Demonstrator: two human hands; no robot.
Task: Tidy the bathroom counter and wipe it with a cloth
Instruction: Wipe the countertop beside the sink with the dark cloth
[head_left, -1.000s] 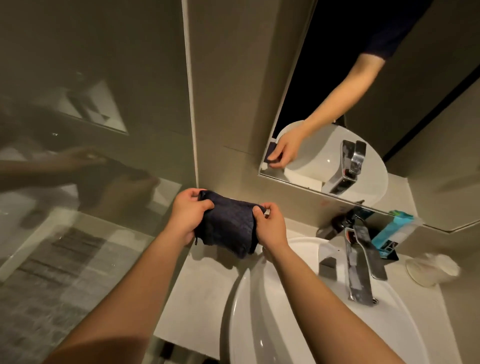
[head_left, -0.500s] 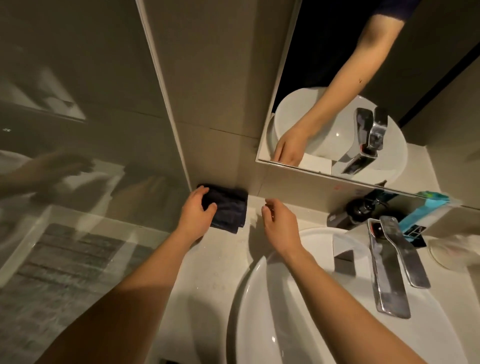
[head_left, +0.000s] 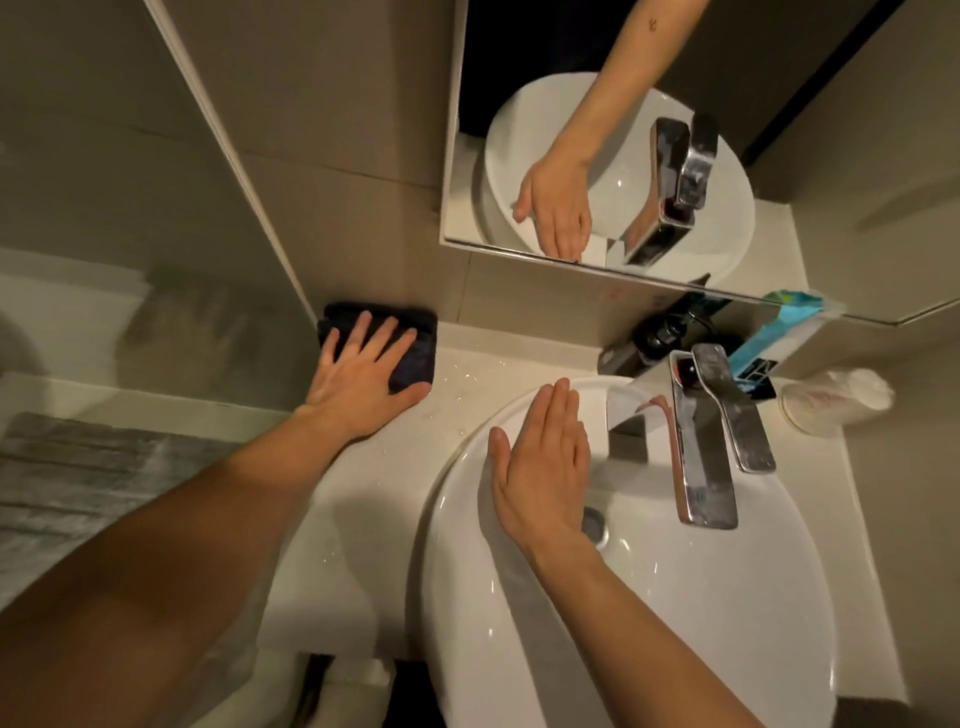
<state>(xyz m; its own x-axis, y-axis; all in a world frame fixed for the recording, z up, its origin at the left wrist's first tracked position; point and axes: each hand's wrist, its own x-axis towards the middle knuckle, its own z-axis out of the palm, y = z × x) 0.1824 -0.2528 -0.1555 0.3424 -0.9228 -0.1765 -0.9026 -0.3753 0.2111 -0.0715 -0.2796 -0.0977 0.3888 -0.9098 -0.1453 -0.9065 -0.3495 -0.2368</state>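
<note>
A dark blue folded cloth (head_left: 413, 358) lies in the back left corner of the pale counter (head_left: 363, 499), against the wall. My left hand (head_left: 358, 376) presses flat on top of it, fingers spread. My right hand (head_left: 540, 467) hovers flat over the left rim of the white basin (head_left: 675, 613), fingers together, holding nothing. Water droplets speckle the counter between the cloth and the basin.
A chrome faucet (head_left: 701, 441) reaches over the basin. Behind it stand a dark soap dispenser (head_left: 660, 332), a blue tube (head_left: 769, 338) and a white cup on its side (head_left: 831, 400). A mirror (head_left: 805, 130) hangs above; a glass panel (head_left: 130, 260) borders the counter's left.
The cloth, held up by both hands, went down into the corner. My left hand flattened onto it. My right hand let go and moved back over the basin.
</note>
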